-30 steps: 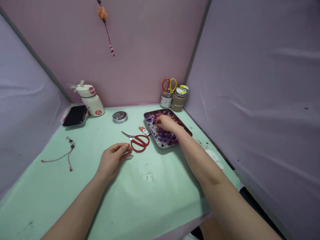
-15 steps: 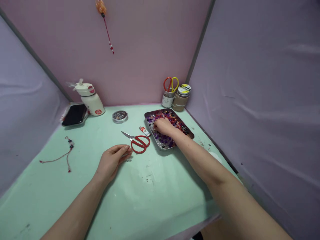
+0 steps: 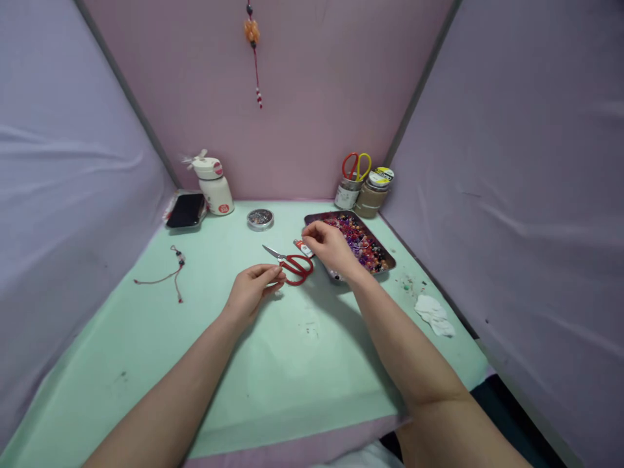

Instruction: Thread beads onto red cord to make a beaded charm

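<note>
My right hand (image 3: pixel 332 249) hovers over the left edge of a metal tray (image 3: pixel 385 255) filled with purple, red and clear beads. Its fingers are pinched together, and what they hold is too small to make out. My left hand (image 3: pixel 254 289) rests on the green table with its fingers pinched, right beside the handles of red scissors (image 3: pixel 291 264). A small clear thing lies under its fingertips; I cannot name it. A small red and white tube (image 3: pixel 303 247) lies between the scissors and the tray.
At the back stand a white bottle (image 3: pixel 213 187), a black phone (image 3: pixel 185 210), a round bead tin (image 3: pixel 260 218), and jars (image 3: pixel 363 192) with scissors. A beaded cord (image 3: pixel 168 273) lies left, a crumpled tissue (image 3: pixel 433 314) right. Cloth walls enclose the table (image 3: pixel 292 364).
My right hand has drawn back from the middle of the bead tray to its left edge, fingers pinched. The camera has swung left. My left hand has stayed by the scissors.
</note>
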Available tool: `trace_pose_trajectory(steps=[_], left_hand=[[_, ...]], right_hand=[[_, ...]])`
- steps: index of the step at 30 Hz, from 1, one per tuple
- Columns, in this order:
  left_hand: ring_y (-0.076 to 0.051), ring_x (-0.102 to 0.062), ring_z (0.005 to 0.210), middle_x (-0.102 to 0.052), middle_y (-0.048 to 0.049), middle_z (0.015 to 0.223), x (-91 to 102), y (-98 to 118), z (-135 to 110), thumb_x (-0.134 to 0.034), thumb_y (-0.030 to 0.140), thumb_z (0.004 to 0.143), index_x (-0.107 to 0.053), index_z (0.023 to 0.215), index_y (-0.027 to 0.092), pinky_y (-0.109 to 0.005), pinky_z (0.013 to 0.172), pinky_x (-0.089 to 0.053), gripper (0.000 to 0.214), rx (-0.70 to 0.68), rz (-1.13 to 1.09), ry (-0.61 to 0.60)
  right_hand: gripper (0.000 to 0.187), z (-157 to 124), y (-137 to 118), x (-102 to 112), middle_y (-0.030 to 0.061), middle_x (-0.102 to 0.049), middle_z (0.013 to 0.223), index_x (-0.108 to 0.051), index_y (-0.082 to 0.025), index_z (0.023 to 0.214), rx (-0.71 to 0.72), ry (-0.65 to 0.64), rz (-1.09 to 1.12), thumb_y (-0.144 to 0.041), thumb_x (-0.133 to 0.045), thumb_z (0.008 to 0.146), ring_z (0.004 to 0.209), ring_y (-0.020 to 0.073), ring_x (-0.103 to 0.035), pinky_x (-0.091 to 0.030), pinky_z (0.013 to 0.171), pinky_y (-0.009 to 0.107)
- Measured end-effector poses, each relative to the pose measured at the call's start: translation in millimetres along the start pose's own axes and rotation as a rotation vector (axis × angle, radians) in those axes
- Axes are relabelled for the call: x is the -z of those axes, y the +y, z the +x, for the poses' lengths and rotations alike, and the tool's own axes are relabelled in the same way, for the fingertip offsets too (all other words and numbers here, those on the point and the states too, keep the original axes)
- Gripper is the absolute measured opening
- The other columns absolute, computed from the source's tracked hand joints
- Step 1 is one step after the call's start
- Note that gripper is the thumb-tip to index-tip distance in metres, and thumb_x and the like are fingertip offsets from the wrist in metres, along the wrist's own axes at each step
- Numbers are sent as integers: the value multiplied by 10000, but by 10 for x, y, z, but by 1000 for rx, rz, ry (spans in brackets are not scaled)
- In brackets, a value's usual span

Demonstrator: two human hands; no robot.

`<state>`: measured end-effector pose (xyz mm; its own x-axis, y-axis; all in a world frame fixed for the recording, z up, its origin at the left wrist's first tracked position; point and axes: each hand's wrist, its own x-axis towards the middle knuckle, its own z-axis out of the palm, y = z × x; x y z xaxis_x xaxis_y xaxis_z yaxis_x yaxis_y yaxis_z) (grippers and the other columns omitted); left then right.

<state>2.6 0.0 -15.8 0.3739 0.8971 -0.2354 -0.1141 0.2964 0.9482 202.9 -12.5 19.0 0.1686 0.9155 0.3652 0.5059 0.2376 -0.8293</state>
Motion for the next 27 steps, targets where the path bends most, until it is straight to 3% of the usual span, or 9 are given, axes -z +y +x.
trace_pose_trajectory(steps=[5,11,16,27], left_hand=[[-169,-637,803,-693,-70,798,-44,92,-93,-787,412,634,-706,767,137,-352,861,-514,316,-20,0,-61],[-164,-631,778,-683,-62,754,-50,107,-125,-796,407,608,-702,727,141,-349,835,-509,306,5,36,-114],[-179,-633,787,-689,-74,752,-41,80,-119,-797,421,596,-712,737,145,-373,852,-514,322,1,41,-139],[-175,-629,760,-682,-79,744,-57,100,-142,-791,415,601,-698,711,135,-364,830,-516,314,2,39,-126]], right_hand=[[119,-261,-57,-375,-12,-632,750,-634,-180,782,-212,22,474,-254,-662,693,688,108,-559,-434,688,263],[251,-373,28,-487,-37,-625,754,-637,-196,794,-397,-42,966,-281,-791,615,702,86,-574,-457,728,257],[284,-406,60,-555,-20,-638,782,-639,-193,817,-426,-151,1049,-323,-811,632,687,83,-568,-448,637,223],[332,-412,90,-553,-25,-641,791,-636,-204,821,-444,-129,1029,-337,-836,592,703,92,-576,-456,661,239]])
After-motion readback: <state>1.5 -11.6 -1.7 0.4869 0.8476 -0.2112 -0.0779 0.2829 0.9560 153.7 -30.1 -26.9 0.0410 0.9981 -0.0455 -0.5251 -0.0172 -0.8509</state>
